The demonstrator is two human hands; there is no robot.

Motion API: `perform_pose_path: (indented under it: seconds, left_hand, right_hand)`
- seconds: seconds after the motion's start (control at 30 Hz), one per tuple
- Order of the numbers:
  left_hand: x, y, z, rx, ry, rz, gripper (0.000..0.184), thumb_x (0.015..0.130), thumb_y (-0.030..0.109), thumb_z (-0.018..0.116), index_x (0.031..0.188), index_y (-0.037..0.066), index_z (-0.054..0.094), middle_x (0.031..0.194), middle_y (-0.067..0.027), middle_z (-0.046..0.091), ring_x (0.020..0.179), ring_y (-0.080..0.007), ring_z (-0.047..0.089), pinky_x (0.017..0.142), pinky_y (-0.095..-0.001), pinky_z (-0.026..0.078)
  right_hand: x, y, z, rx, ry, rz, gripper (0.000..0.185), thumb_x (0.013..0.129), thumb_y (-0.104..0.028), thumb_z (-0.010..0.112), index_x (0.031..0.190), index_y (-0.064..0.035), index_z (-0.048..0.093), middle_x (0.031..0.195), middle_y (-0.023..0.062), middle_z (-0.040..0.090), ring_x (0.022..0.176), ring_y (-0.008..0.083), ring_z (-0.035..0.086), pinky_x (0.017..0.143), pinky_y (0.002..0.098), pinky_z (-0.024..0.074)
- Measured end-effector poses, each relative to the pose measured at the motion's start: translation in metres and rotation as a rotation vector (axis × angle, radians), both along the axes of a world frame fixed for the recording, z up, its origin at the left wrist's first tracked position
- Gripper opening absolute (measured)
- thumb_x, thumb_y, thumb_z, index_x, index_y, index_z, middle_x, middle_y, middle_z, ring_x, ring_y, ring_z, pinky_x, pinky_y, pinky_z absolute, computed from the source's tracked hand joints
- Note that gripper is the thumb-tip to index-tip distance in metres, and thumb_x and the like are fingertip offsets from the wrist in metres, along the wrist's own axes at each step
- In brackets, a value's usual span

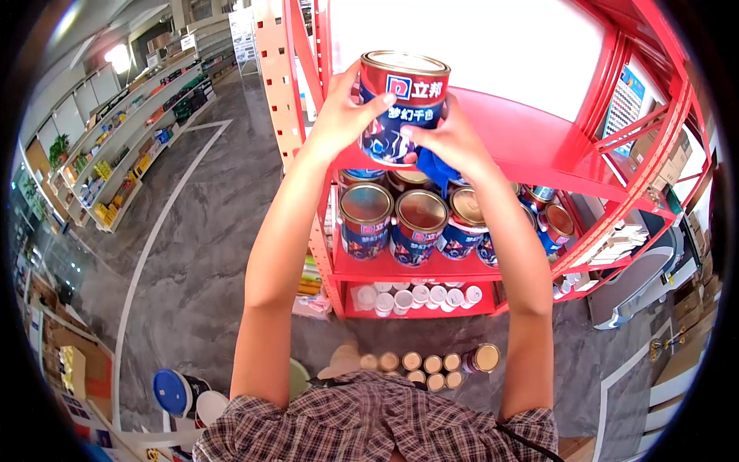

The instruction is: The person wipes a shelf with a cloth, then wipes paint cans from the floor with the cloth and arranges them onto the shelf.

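Both my hands hold up a red and blue paint can point(404, 104) with a metal lid, upright in front of the red upper shelf point(539, 142). My left hand point(346, 115) grips its left side, the thumb across the front. On its right side is my right hand point(450, 138), the thumb also on the front; a blue cloth point(439, 169) hangs beneath this hand. Below, similar cans point(366, 219) stand in rows on the middle shelf point(385, 271). Part of that row is hidden behind my right forearm.
White-lidded tubs point(419, 294) fill part of the bottom shelf. Small cans point(412, 360) stand on the floor near my feet, and a blue-lidded bucket point(171, 391) is at lower left. Stocked shelving point(127, 146) lines the far left. A grey slanted object point(639, 281) stands right.
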State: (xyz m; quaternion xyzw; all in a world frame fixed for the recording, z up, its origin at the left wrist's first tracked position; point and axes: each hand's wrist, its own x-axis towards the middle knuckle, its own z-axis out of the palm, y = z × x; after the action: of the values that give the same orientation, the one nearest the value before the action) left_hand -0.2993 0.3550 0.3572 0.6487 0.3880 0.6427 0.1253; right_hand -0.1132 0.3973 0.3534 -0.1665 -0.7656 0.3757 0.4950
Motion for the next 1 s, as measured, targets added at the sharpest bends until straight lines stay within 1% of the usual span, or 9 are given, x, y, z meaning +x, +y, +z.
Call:
perform_pose_path:
  seconds: [0.03, 0.07, 0.13, 0.27, 0.43, 0.7, 0.8, 0.87, 1.0]
  left_hand:
    - [-0.012, 0.022, -0.001, 0.034, 0.050, 0.074, 0.080, 0.075, 0.034, 0.075, 0.136, 0.001, 0.035, 0.118, -0.0196, 0.042, 0.091, -0.0225, 0.059, 0.081, -0.0308, 0.050]
    - [-0.022, 0.042, -0.004, 0.067, 0.097, 0.147, 0.077, 0.076, 0.032, 0.074, 0.135, 0.000, 0.035, 0.119, -0.0201, 0.046, 0.092, -0.0229, 0.059, 0.081, -0.0312, 0.050]
    - [-0.029, 0.055, 0.002, -0.017, -0.019, 0.022, 0.073, 0.078, 0.030, 0.072, 0.133, -0.002, 0.036, 0.117, -0.0199, 0.050, 0.096, -0.0239, 0.058, 0.082, -0.0320, 0.049]
    - [-0.041, 0.105, -0.004, -0.083, -0.201, -0.096, 0.057, 0.082, 0.021, 0.066, 0.125, -0.006, 0.040, 0.109, -0.0184, 0.059, 0.104, -0.0254, 0.056, 0.088, -0.0337, 0.045]
    - [-0.042, 0.121, 0.003, -0.179, -0.312, -0.065, 0.052, 0.080, 0.010, 0.058, 0.124, -0.006, 0.036, 0.116, -0.0204, 0.054, 0.107, -0.0266, 0.054, 0.092, -0.0356, 0.042]
    - [-0.060, 0.148, -0.003, -0.306, -0.367, -0.034, 0.060, 0.079, 0.012, 0.058, 0.134, 0.000, 0.034, 0.126, -0.0163, 0.050, 0.118, -0.0260, 0.046, 0.100, -0.0341, 0.034]
    - [-0.074, 0.167, -0.011, -0.301, -0.149, 0.196, 0.054, 0.078, 0.017, 0.062, 0.122, -0.005, 0.039, 0.122, -0.0242, 0.050, 0.115, -0.0343, 0.049, 0.097, -0.0389, 0.038]
    - [-0.063, 0.162, -0.017, -0.285, 0.065, 0.479, 0.066, 0.078, 0.021, 0.062, 0.129, -0.008, 0.030, 0.134, -0.0293, 0.034, 0.128, -0.0402, 0.031, 0.106, -0.0452, 0.026]
    - [-0.040, 0.094, -0.026, -0.123, 0.412, 0.644, 0.062, 0.083, 0.017, 0.052, 0.129, -0.014, 0.027, 0.131, -0.0326, 0.034, 0.122, -0.0449, 0.035, 0.103, -0.0481, 0.029]
  right_hand:
    - [-0.008, -0.002, 0.014, -0.154, -0.005, 0.083, 0.068, 0.068, -0.016, 0.080, 0.119, 0.0031, 0.039, 0.104, 0.0135, 0.059, 0.094, 0.0198, 0.060, 0.081, 0.0330, 0.0503]
    - [-0.020, 0.032, 0.005, -0.002, 0.008, 0.045, 0.063, 0.069, -0.013, 0.079, 0.117, 0.0030, 0.041, 0.101, 0.0132, 0.060, 0.089, 0.0193, 0.061, 0.074, 0.0320, 0.0531]
    - [-0.036, 0.045, 0.014, -0.168, -0.026, -0.001, 0.060, 0.069, -0.011, 0.078, 0.116, 0.0026, 0.044, 0.102, 0.0137, 0.061, 0.090, 0.0190, 0.062, 0.074, 0.0322, 0.0534]
    - [-0.059, 0.097, 0.011, -0.065, -0.074, 0.052, 0.067, 0.064, -0.011, 0.081, 0.119, 0.0004, 0.045, 0.108, 0.0133, 0.060, 0.099, 0.0197, 0.059, 0.086, 0.0348, 0.0483]
    - [-0.078, 0.116, 0.010, -0.177, -0.119, 0.053, 0.067, 0.065, -0.010, 0.080, 0.121, -0.0017, 0.045, 0.111, 0.0122, 0.060, 0.104, 0.0197, 0.057, 0.091, 0.0350, 0.0447]
    - [-0.095, 0.142, 0.000, -0.178, -0.134, 0.054, 0.065, 0.065, -0.007, 0.079, 0.121, -0.0015, 0.045, 0.111, 0.0116, 0.060, 0.103, 0.0194, 0.056, 0.092, 0.0346, 0.0443]
    - [-0.103, 0.151, -0.003, -0.077, -0.156, 0.067, 0.069, 0.065, -0.007, 0.079, 0.123, -0.0014, 0.043, 0.114, 0.0124, 0.058, 0.105, 0.0189, 0.055, 0.092, 0.0351, 0.0439]
    - [-0.111, 0.170, -0.010, -0.062, -0.150, 0.098, 0.075, 0.064, -0.011, 0.080, 0.126, -0.0004, 0.039, 0.115, 0.0136, 0.058, 0.107, 0.0195, 0.055, 0.093, 0.0348, 0.0434]
    - [-0.125, 0.213, -0.016, -0.029, -0.229, -0.083, 0.082, 0.060, -0.020, 0.083, 0.124, 0.0036, 0.038, 0.112, 0.0163, 0.059, 0.108, 0.0252, 0.056, 0.095, 0.0355, 0.0424]
